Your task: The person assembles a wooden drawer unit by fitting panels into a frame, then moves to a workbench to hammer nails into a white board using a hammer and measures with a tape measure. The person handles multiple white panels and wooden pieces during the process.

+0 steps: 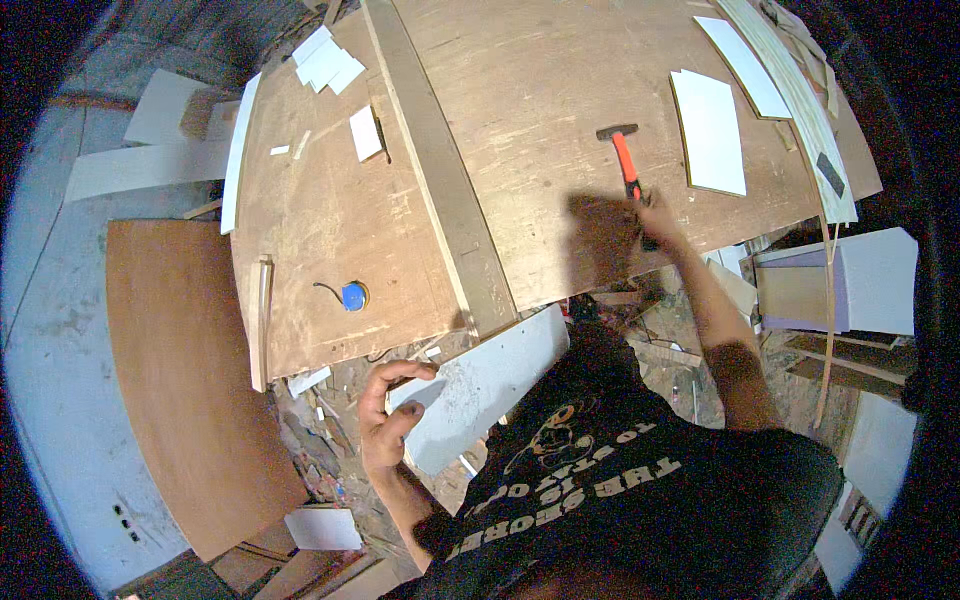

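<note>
My right hand (652, 218) is closed around the black grip of a hammer (625, 160) with an orange and black handle. Its dark head points away from me, over the brown wooden tabletop (540, 200). To the left, my left hand (388, 415) has its fingers curved and its thumb apart, with nothing visible between them. It is by the left end of a white board (490, 385), which lies at the table's near edge in front of my body. A shadow falls on that board beside the fingers; whether they touch it I cannot tell.
A long wooden plank (440, 170) crosses the tabletop. Left of it are a blue tape measure (353, 296), white offcuts (328, 62) and a wood strip (262, 320). White panels (708, 130) lie on the right. A brown panel (185, 380) leans at the left; scraps litter the floor.
</note>
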`<state>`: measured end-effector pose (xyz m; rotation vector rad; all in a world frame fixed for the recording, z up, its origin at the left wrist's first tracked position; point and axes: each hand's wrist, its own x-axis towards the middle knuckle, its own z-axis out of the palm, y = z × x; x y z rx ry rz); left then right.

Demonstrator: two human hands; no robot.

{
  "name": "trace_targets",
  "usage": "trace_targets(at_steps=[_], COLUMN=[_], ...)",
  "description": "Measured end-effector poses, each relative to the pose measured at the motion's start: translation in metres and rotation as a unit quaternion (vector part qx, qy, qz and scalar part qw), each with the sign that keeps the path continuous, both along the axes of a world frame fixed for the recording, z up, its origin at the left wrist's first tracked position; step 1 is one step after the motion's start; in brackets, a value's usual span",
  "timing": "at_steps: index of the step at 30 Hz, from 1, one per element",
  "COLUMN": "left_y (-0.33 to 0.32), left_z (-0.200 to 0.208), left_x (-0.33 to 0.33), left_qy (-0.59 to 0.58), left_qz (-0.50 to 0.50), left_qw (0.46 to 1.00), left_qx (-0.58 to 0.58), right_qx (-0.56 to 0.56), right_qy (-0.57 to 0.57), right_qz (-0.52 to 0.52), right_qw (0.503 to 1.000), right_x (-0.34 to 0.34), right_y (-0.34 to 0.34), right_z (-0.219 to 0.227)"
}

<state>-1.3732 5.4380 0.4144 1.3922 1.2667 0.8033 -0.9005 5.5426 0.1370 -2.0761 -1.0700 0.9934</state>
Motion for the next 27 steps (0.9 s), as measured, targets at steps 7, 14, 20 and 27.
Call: trace_targets(at_steps=[7, 14, 20, 27], left_y=[0.003, 0.002, 0.001, 0.006], left_z=[-0.005, -0.015, -0.023, -0.025], left_x=[-0.018, -0.038, -0.051, -0.056], left_qy=[0.003, -0.046, -0.080, -0.094], left_qz=[-0.010, -0.012, -0.010, -0.033], left_qw=[1.000, 0.998, 0.997, 0.995], left_qx=[0.012, 0.029, 0.021, 0.007], right_qx=[0.109, 0.102, 0.135, 0.175], right_qy=[0.435, 0.176, 0.163, 0.123], right_qz=[-0.124, 0.004, 0.004, 0.019], right_qw=[0.885, 0.979, 0.977, 0.977], right_x=[-0.183, -0.270, -0.290, -0.295], right_y=[-0.153, -0.163, -0.148, -0.154], right_z=[-0.002, 0.048, 0.045, 0.041])
